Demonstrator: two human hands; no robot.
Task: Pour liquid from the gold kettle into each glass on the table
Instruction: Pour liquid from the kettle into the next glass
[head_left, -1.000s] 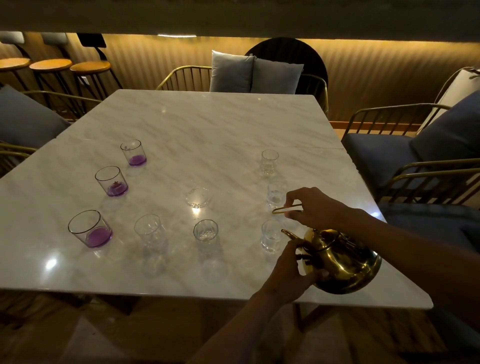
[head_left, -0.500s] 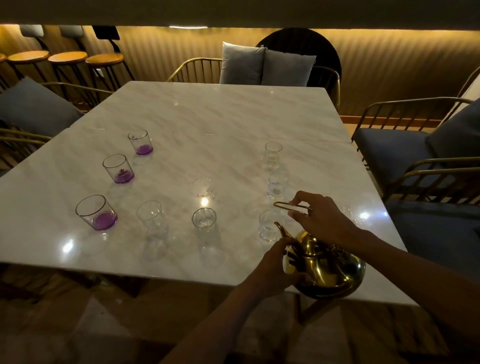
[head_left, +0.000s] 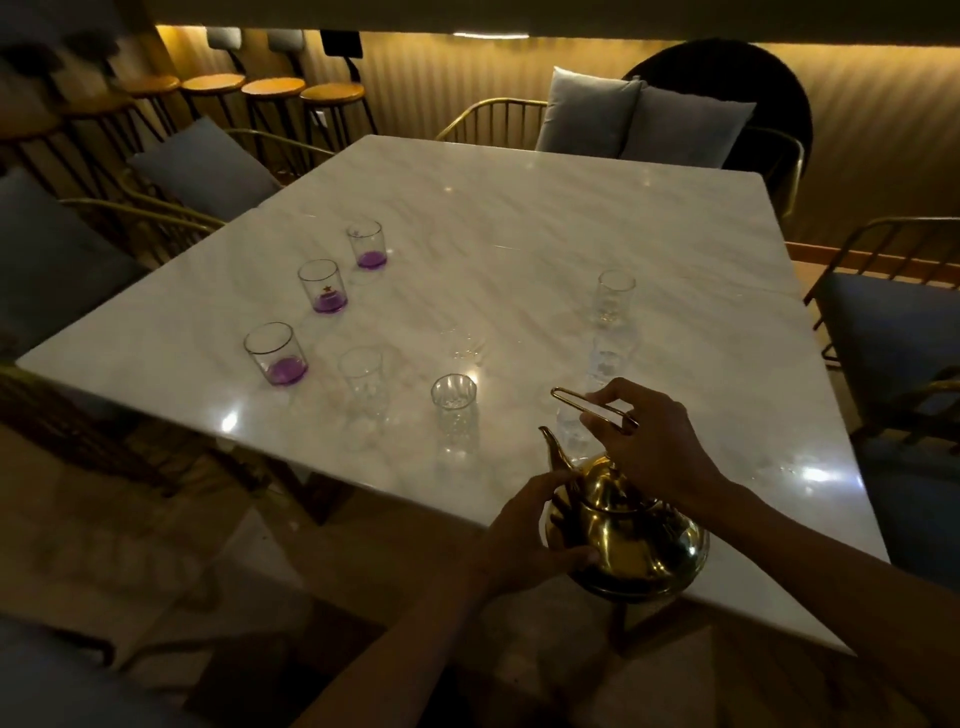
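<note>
The gold kettle (head_left: 631, 535) is at the near edge of the white marble table (head_left: 519, 234), spout pointing up and left. My right hand (head_left: 654, 447) grips its thin wire handle from above. My left hand (head_left: 524, 535) cups the kettle's left side below the spout. Three glasses with purple liquid stand at the left: near (head_left: 275, 354), middle (head_left: 323, 287), far (head_left: 368, 245). Several clear glasses stand elsewhere, among them one (head_left: 453, 400) just left of the spout, one (head_left: 362, 379) farther left and a tall one (head_left: 614, 296) at the right. Another glass (head_left: 570, 431) is partly hidden behind the handle.
Gold-framed chairs with grey cushions (head_left: 644, 122) ring the table; one blue seat (head_left: 893, 332) is at the right. Round bar stools (head_left: 272, 88) line the back left wall. A low clear glass (head_left: 465, 340) sits mid-table.
The view has shifted so the table sits more to the right. Both hands stay on the kettle, which has come slightly nearer to the table's front edge.
</note>
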